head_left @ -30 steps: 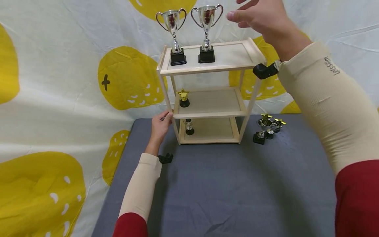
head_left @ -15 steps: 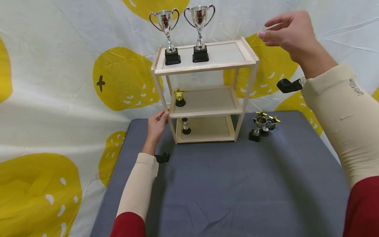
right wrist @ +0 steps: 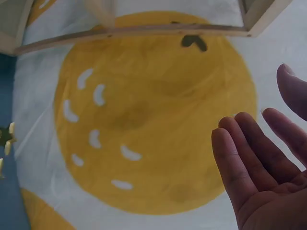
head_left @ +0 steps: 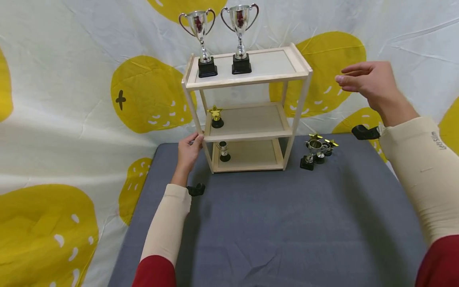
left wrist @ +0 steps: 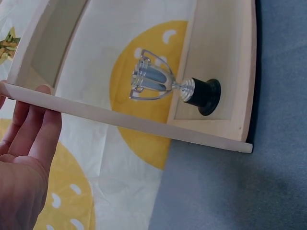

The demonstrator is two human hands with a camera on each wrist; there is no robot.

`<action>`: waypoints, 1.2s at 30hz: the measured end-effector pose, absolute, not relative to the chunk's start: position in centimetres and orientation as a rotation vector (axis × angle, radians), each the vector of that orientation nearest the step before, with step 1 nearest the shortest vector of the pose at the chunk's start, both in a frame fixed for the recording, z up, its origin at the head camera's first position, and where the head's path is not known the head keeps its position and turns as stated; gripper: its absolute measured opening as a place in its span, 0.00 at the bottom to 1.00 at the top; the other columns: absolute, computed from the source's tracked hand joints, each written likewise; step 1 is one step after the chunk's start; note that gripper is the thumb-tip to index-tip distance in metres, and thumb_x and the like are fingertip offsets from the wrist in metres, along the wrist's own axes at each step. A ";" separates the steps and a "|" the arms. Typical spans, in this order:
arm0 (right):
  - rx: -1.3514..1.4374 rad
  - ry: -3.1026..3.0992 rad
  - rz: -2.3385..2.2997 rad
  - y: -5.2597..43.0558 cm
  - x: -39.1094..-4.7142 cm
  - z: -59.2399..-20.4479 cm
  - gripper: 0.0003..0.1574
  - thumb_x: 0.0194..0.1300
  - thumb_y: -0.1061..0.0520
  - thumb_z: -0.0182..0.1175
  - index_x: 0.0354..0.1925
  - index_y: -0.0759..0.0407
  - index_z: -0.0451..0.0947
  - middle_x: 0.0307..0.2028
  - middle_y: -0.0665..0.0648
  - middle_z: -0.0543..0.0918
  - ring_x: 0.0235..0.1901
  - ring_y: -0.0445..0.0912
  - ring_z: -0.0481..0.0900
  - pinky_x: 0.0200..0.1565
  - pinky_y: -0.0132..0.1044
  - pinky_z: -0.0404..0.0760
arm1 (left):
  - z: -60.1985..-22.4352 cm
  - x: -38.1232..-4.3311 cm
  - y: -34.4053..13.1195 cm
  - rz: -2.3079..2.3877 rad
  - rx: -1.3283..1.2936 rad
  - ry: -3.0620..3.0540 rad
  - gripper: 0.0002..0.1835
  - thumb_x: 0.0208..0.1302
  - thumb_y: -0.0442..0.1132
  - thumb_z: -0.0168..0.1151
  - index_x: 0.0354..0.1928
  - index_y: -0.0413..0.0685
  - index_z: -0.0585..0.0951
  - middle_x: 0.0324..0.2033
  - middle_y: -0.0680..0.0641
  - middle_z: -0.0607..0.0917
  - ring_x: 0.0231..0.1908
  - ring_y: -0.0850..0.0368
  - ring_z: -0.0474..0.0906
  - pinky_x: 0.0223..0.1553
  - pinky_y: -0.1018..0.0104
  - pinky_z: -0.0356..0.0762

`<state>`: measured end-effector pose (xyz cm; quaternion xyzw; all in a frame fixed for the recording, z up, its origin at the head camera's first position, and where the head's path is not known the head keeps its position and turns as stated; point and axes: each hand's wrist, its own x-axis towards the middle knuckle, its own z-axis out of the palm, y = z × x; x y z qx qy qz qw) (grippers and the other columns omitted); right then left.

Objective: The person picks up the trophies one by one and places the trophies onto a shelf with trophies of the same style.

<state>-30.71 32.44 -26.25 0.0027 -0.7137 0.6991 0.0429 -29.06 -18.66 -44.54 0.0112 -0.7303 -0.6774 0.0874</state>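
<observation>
A three-tier wooden shelf (head_left: 247, 137) stands at the back of the table. My left hand (head_left: 188, 153) holds its left front post at the middle tier, with the fingers (left wrist: 44, 134) reaching behind the post (left wrist: 120, 119). My right hand (head_left: 373, 85) is in the air to the right of the shelf, fingers loosely extended and holding nothing. Two silver trophy cups, one at the left (head_left: 205, 44) and one beside it (head_left: 240, 40), stand on the top tier. A gold star trophy (head_left: 216, 116) is on the middle tier, and a small silver cup (left wrist: 158, 79) on the bottom one.
Right of the shelf, a silver cup (head_left: 314, 149) stands in a cluster with a smaller cup (head_left: 320, 158) and gold star trophies (head_left: 331, 142). A grey cloth (head_left: 251, 223) covers the table. Behind hangs a white curtain (head_left: 53, 79) with yellow fruit prints.
My right hand has moved right and down, away from the trophy cups on the top tier. The left hand keeps its hold on the post. The head view has shifted slightly.
</observation>
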 end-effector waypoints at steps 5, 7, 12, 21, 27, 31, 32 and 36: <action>-0.023 -2.161 2.184 33.3 -30.7 -28.2 0.08 0.60 0.66 0.75 0.37 0.56 0.89 0.33 0.47 0.90 0.28 0.40 0.90 0.32 0.27 0.90 | -44.2 -28.8 -19.2 -2.019 0.011 -2.172 0.24 0.77 0.41 0.60 0.69 0.38 0.78 0.67 0.33 0.79 0.66 0.40 0.79 0.65 0.57 0.83; -0.026 -2.201 2.154 33.0 -31.1 -28.9 0.08 0.60 0.64 0.76 0.38 0.54 0.89 0.34 0.45 0.90 0.29 0.39 0.90 0.33 0.26 0.90 | -43.9 -28.6 -19.9 -2.006 0.033 -2.149 0.23 0.77 0.40 0.60 0.68 0.37 0.78 0.66 0.33 0.80 0.66 0.40 0.79 0.66 0.57 0.82; -0.031 -2.283 2.079 32.6 -31.6 -30.8 0.08 0.61 0.60 0.76 0.40 0.51 0.89 0.35 0.43 0.89 0.32 0.35 0.89 0.35 0.23 0.89 | -43.2 -28.3 -21.1 -1.981 0.050 -2.097 0.22 0.77 0.38 0.60 0.67 0.35 0.79 0.60 0.32 0.80 0.65 0.40 0.80 0.66 0.57 0.82; -0.067 -2.469 1.804 35.2 -29.6 -36.6 0.08 0.66 0.54 0.73 0.39 0.37 0.89 0.33 0.32 0.86 0.32 0.28 0.86 0.36 0.18 0.86 | -43.7 -28.5 -20.1 -1.999 0.064 -2.136 0.22 0.77 0.38 0.60 0.68 0.37 0.79 0.66 0.35 0.80 0.65 0.42 0.79 0.66 0.56 0.82; -0.121 -2.613 1.526 36.2 -27.3 -41.3 0.28 0.67 0.45 0.73 0.59 0.56 0.85 0.32 0.22 0.82 0.36 0.23 0.80 0.38 0.15 0.80 | -44.2 -28.6 -18.8 -2.049 0.037 -2.176 0.24 0.77 0.38 0.60 0.70 0.35 0.75 0.70 0.33 0.76 0.68 0.39 0.76 0.67 0.57 0.80; -0.121 -2.644 1.497 35.5 -26.6 -43.6 0.41 0.66 0.40 0.72 0.65 0.66 0.78 0.32 0.18 0.80 0.38 0.22 0.78 0.39 0.15 0.77 | -44.3 -28.5 -18.4 -2.048 0.050 -2.184 0.25 0.78 0.38 0.59 0.71 0.35 0.74 0.70 0.33 0.76 0.69 0.39 0.76 0.67 0.57 0.80; -0.115 -2.647 1.500 35.2 -26.6 -44.0 0.41 0.66 0.40 0.72 0.65 0.66 0.78 0.32 0.18 0.80 0.38 0.22 0.78 0.39 0.15 0.77 | -44.3 -28.5 -18.4 -2.045 0.056 -2.184 0.25 0.78 0.38 0.59 0.71 0.35 0.74 0.70 0.32 0.76 0.69 0.39 0.76 0.67 0.56 0.80; -0.092 -2.686 1.458 34.2 -26.1 -45.3 0.41 0.68 0.38 0.69 0.66 0.64 0.78 0.33 0.18 0.78 0.39 0.22 0.77 0.39 0.16 0.77 | -44.2 -28.4 -18.4 -2.029 0.057 -2.195 0.25 0.78 0.39 0.59 0.71 0.35 0.74 0.70 0.32 0.76 0.68 0.39 0.77 0.67 0.56 0.81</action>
